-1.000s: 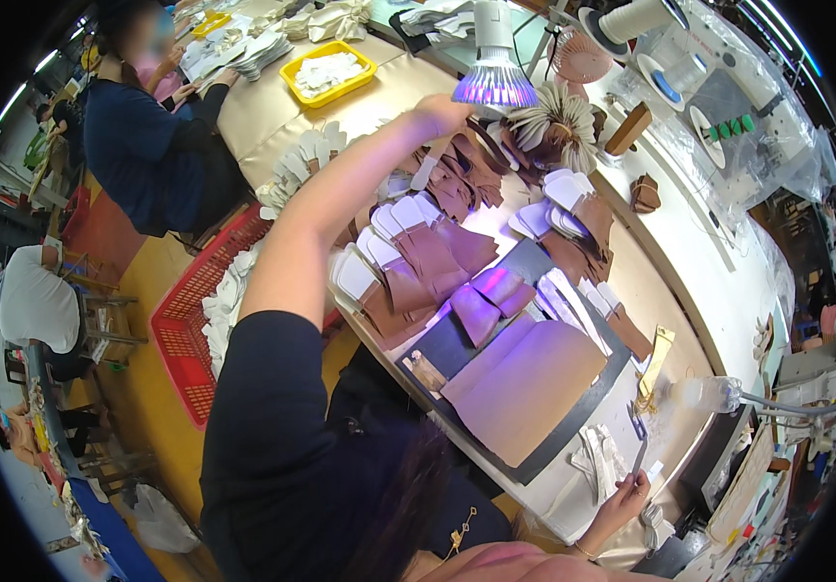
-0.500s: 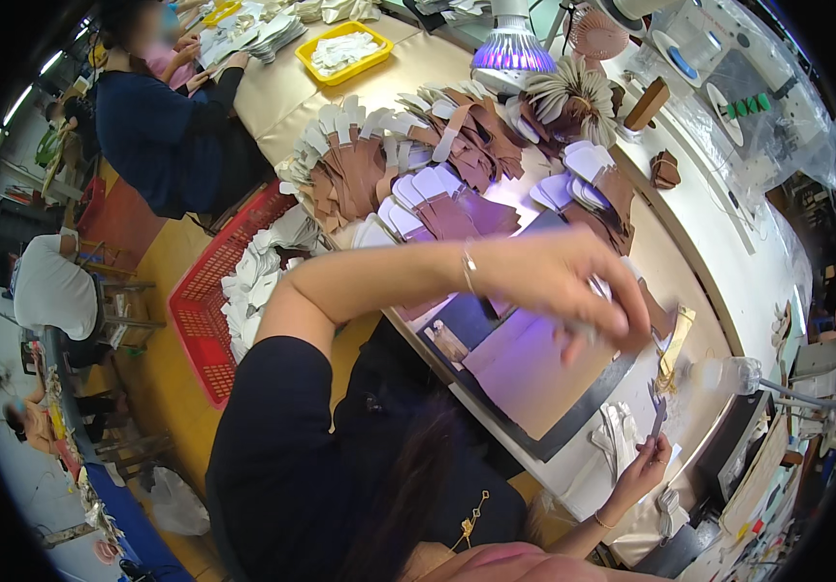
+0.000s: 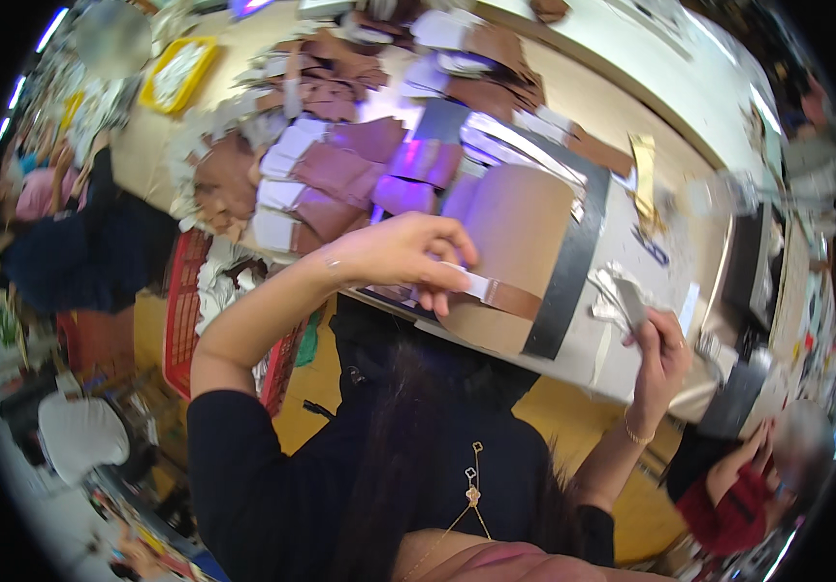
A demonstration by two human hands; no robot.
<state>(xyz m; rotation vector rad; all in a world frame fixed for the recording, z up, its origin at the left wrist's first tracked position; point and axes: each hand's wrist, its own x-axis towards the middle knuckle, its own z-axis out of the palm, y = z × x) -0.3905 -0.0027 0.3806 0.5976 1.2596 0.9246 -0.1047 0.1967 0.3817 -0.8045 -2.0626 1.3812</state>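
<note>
My left hand point(image 3: 423, 260) pinches the white end of a brown leather piece point(image 3: 515, 300). That piece lies across the near end of a tan board point(image 3: 520, 228), which rests on a dark mat point(image 3: 578, 262). My right hand point(image 3: 662, 354), to the right of the mat, is closed on a flat grey tool point(image 3: 629, 303), blurred, its exact kind unclear. Beside the tool's tip lies a crumpled white cloth point(image 3: 608, 296). Dark-handled scissors point(image 3: 653, 248) lie farther off on the table.
Brown leather pieces with white ends point(image 3: 340, 165) are stacked beyond my left hand. A red basket point(image 3: 178, 330) of white pieces stands at the left. The yellow tray point(image 3: 207, 73) is at the far left. Another person in red point(image 3: 723, 509) is at the lower right.
My left hand has come back leftward from over the board's right side and now has the leather piece. My right hand has shifted up toward the mat. The whole view has turned.
</note>
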